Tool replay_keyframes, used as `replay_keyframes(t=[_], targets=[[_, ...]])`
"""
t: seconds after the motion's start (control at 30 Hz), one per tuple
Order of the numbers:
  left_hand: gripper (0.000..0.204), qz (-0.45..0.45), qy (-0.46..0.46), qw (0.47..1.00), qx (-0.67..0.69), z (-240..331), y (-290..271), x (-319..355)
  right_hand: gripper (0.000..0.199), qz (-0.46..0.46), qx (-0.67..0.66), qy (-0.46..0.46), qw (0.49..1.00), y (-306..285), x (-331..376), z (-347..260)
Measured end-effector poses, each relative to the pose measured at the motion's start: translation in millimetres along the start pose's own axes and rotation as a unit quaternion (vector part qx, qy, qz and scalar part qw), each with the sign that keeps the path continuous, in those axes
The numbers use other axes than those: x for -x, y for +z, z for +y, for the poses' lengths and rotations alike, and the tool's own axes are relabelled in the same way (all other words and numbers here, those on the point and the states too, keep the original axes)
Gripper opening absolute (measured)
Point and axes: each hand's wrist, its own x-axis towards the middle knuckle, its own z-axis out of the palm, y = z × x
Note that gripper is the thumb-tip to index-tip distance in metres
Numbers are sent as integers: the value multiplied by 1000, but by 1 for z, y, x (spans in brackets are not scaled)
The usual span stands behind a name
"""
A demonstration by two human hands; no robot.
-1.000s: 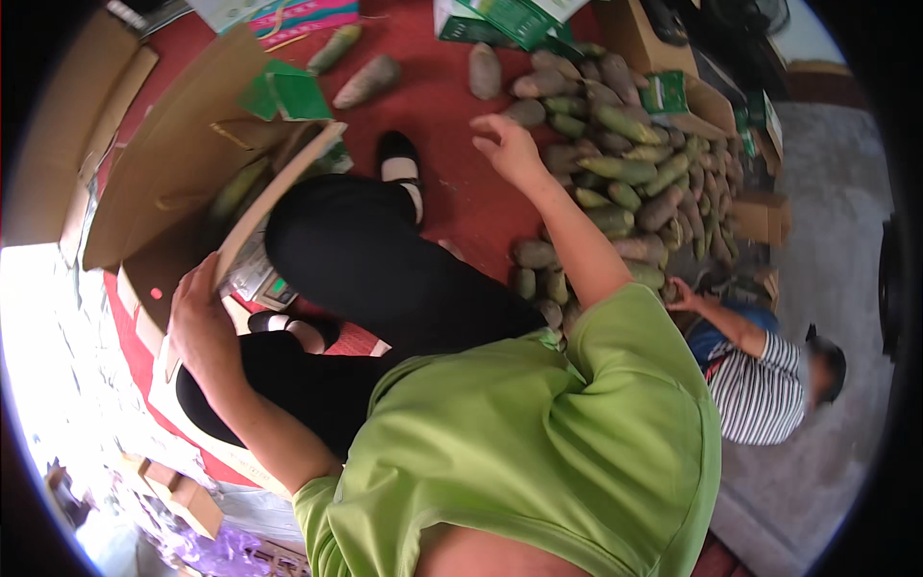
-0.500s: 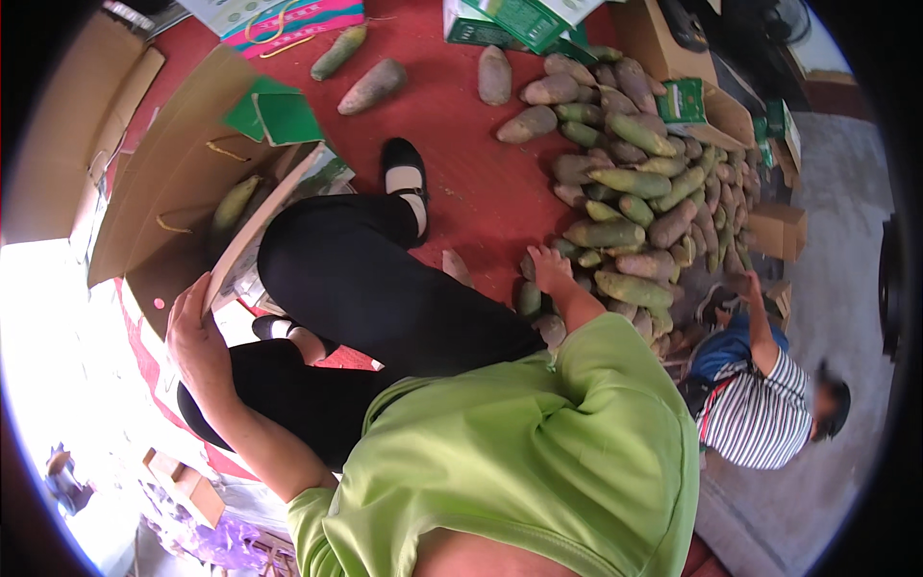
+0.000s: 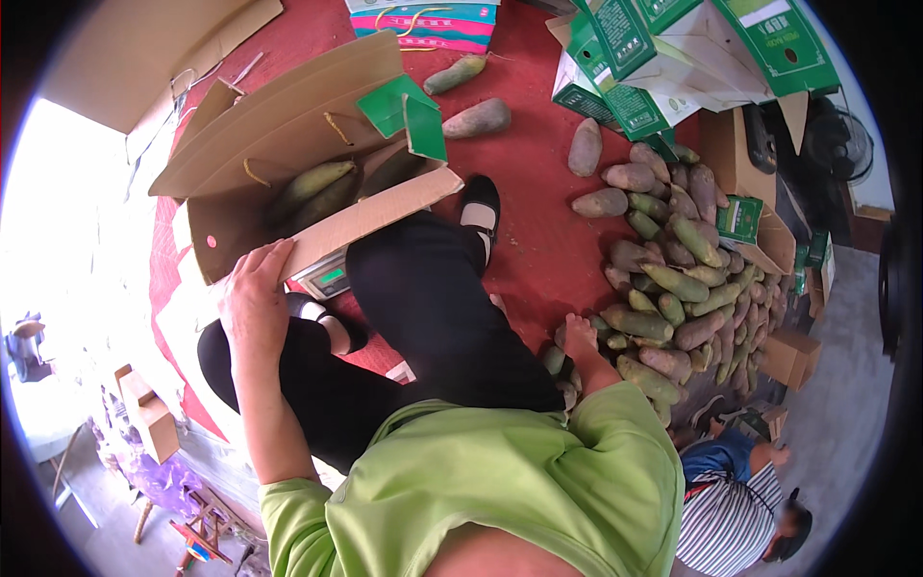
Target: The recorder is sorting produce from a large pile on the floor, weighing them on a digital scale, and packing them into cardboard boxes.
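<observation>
so your left hand [image 3: 255, 308] grips the brown box [image 3: 375, 216] by its edge; can't tell if your right hand [image 3: 580, 338] grips anything beside dusty green-and-brown radishes [image 3: 676, 284] heaped on red flooring [image 3: 538, 250], grey floor [image 3: 838, 404] beyond.

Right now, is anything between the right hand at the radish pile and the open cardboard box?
Yes: a black-trousered leg lies between the right hand and the open cardboard box. Past it comes the box's near edge. Nothing visible separates that hand from nearby radishes.

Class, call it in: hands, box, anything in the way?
Left hand on near edge of open brown cardboard box. Right hand at pile of elongated greenish root vegetables, grip unclear. Black-trousered leg between box and pile.
</observation>
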Motion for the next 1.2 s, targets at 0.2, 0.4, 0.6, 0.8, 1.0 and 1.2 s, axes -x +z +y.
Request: replay_keyframes(t=[0.2,0.4,0.6,0.8,1.0,1.2], targets=[[34,28,13,999,-18,-3,3,2,65,86,-158,36,983,-48,14,-15],[30,37,22,999,-9,-4,3,3,68,217,-508,-70,831,-144,10,-46],[33,36,24,999,2,-9,5,3,69,386,-546,-239,704,-312,63,-95],[30,31,24,999,-5,-9,2,3,76,413,-608,-432,523,-431,140,-143],[31,31,25,999,-9,-9,2,3,77,367,-511,-551,548,-460,150,-211],[28,9,19,999,-34,-7,2,3,65,404,-329,-519,677,-438,127,-258]])
